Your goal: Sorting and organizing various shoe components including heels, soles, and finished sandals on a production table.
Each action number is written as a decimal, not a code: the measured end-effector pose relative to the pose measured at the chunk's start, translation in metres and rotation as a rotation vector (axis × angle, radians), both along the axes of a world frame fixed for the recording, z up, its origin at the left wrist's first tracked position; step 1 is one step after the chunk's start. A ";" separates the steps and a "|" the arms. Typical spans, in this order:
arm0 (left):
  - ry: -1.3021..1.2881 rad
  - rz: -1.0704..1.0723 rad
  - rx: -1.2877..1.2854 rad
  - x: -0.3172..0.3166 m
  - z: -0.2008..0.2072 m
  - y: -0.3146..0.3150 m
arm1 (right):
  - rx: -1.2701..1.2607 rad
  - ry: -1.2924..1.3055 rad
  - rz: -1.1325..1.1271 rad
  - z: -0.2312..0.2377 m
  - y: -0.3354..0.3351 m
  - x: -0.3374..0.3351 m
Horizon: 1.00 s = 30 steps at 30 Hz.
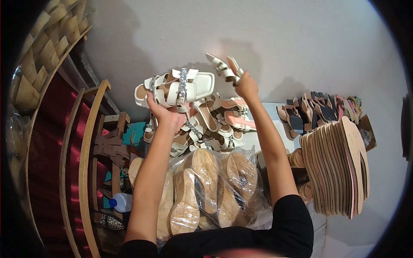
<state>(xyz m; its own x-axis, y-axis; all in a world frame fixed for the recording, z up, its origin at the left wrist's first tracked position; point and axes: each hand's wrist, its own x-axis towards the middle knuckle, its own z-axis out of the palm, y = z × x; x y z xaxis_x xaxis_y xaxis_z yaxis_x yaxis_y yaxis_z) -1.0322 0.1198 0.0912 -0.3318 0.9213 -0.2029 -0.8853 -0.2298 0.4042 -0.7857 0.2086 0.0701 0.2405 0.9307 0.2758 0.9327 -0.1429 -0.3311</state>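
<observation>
Holding jewelled white sandals [174,92] in the left hand [161,112] and other white sandals [224,73] in the right hand [247,86], near a heap of similar sandals [206,116].

Clamping the left lot, apparently two, between thumb and partly hidden fingers; clamping the right lot, also apparently two, in curled fingers before the wall [172,30]. Appearing to be midway: lifting two lots, leaving the heap unheld and, through overlap, defying exact count. Noting also one blue-capped bottle [123,203], one clear plastic bag [254,215] containing at least four soles [185,206], and one stack of flat pieces [331,170], exceeding ten layers.
</observation>
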 end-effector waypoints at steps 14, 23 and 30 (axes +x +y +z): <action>0.025 0.032 0.042 -0.022 -0.037 0.018 | -0.417 -0.279 0.695 -0.090 -0.035 -0.101; 0.100 -0.017 0.006 -0.005 -0.053 0.025 | -0.119 1.101 0.511 0.003 -0.025 -0.043; 0.127 -0.198 -0.057 0.004 -0.057 0.019 | -0.317 1.123 0.618 -0.002 -0.057 -0.057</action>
